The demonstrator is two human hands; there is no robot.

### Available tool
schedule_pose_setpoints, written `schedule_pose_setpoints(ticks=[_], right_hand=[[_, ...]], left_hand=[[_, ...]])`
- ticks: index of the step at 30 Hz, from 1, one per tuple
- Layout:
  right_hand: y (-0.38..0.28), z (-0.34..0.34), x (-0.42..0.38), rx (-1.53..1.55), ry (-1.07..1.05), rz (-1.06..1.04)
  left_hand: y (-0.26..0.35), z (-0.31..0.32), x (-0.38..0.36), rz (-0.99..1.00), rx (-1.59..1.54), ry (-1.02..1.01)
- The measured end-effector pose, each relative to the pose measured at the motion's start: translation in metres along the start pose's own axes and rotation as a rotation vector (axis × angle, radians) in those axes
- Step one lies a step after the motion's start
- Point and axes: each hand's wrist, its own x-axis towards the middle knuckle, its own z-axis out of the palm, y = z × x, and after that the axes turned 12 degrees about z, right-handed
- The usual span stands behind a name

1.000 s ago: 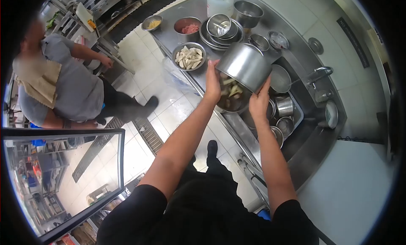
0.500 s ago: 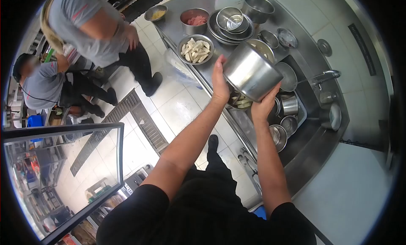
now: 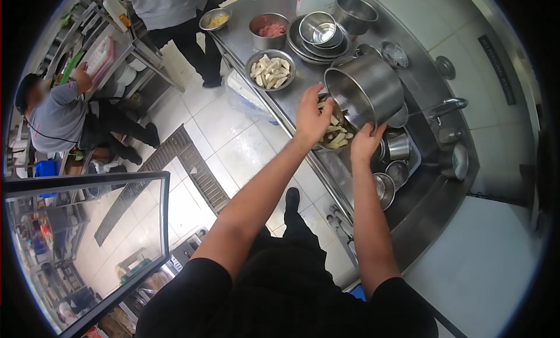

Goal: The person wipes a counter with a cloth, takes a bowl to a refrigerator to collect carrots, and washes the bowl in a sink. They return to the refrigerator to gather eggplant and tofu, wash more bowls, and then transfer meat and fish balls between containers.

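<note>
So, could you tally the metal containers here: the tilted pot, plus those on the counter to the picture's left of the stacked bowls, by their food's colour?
Tilted pot: 1
Bowl with yellow food: 1
Pot with pink food: 1
Bowl with whitish pieces: 1
Total: 4

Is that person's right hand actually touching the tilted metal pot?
Touching: the head view shows the right hand holding the metal pot near its lower edge.
</note>
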Motion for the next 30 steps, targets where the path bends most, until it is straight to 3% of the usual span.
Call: schedule_pose_setpoints(ticks=[5,8,9,12,14,16,17,18,19,21,23,25,28,29,30], right_hand=[[-0.035,0.0,0.002,0.046,0.021,0.173],[-0.065,-0.006,0.011,0.136,-0.144,0.388],[-0.061,-0.009,0.022,0.138,-0.181,0.371],[-0.062,-0.029,0.049,0.061,-0.365,0.506],[-0.072,-0.029,0.046,0.094,-0.364,0.5],[-0.071,-0.035,0.047,0.138,-0.337,0.522],[-0.07,-0.043,0.047,0.181,-0.322,0.538],[-0.067,-0.055,0.045,0.225,-0.301,0.555],[-0.062,-0.068,0.042,0.267,-0.28,0.574],[-0.045,-0.097,0.033,0.341,-0.1,0.594],[0.004,-0.129,0.033,0.345,0.04,0.676],[0.065,-0.164,0.057,0.349,0.103,0.8],[0.113,-0.197,0.096,0.465,0.115,0.917],[0.12,-0.203,0.109,0.505,0.103,0.925],[0.129,-0.208,0.12,0.545,0.091,0.938]], left_hand=[[0.009,0.002,0.008,0.185,0.202,-0.006],[0.009,0.009,0.021,-0.043,-0.012,0.138],[0.009,0.011,0.028,-0.071,-0.042,0.169],[-0.015,0.006,0.057,-0.34,-0.133,-0.224],[-0.026,0.011,0.065,-0.357,-0.277,-0.304],[0.014,-0.004,0.068,-0.438,-0.52,-0.395],[-0.004,0.004,0.062,-0.316,-0.238,-0.353],[0.011,-0.008,0.062,-0.34,-0.218,-0.363],[0.026,-0.027,0.057,-0.367,-0.198,-0.373],[-0.019,-0.043,0.031,-0.06,0.305,-0.276],[-0.015,-0.057,-0.002,-0.247,0.464,-0.334],[-0.037,-0.059,-0.016,-0.407,0.437,-0.627],[-0.08,-0.036,-0.042,-0.631,0.223,-0.565],[-0.056,-0.034,-0.036,-0.719,0.161,-0.498],[-0.056,-0.031,-0.039,-0.685,0.19,-0.476]])
